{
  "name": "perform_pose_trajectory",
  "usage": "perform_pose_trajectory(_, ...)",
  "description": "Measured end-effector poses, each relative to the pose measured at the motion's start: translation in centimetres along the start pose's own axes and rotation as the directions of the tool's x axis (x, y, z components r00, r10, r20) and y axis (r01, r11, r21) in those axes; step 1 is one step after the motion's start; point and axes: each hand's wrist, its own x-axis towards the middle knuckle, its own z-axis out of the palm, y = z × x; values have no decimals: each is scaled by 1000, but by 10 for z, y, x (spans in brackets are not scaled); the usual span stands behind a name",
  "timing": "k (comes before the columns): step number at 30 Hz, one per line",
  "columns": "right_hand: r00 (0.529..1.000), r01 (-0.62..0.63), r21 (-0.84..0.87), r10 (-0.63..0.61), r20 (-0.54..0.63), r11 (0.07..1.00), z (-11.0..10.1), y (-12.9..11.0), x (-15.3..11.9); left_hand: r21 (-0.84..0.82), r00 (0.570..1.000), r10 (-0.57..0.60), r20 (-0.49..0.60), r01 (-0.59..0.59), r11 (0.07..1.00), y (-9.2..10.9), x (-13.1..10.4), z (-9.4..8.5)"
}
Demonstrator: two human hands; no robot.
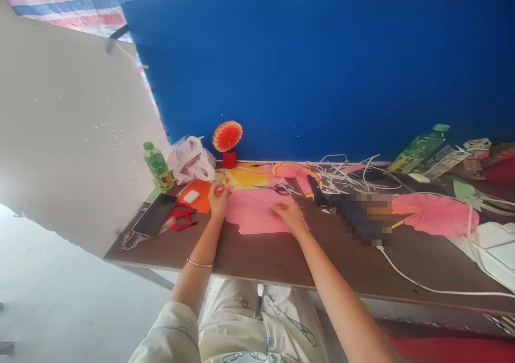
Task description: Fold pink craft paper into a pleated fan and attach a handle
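Observation:
Several sheets of pink paper (255, 218) lie in a loose stack on the brown table in front of me. At their upper left corner my left hand (219, 201) is closed in a pinch, its fingertips at the paper's edge. My right hand (288, 214) is over the right part of the stack with thumb and fingers drawn together; what they hold, if anything, is too small to make out. Just beyond the stack lie scissors (281, 189). Orange paper (204, 190) lies beside my left hand, with a white earbud case (191, 196) on it.
A phone (155, 214), red-handled pliers (181, 216) and a green bottle (158, 167) are at the left. Behind stand a plastic bag (193, 159) and a pleated paper flower (227, 136). White strips (341, 178), a pink paper fan (440, 215) and a cable (418, 282) lie right.

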Motion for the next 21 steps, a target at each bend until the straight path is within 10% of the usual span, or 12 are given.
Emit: perform_pose_trajectory(21,1000,21,-63,-22,-9,998,-2,4,1,-103,981,-192,-34,188,977,-5,8,-3)
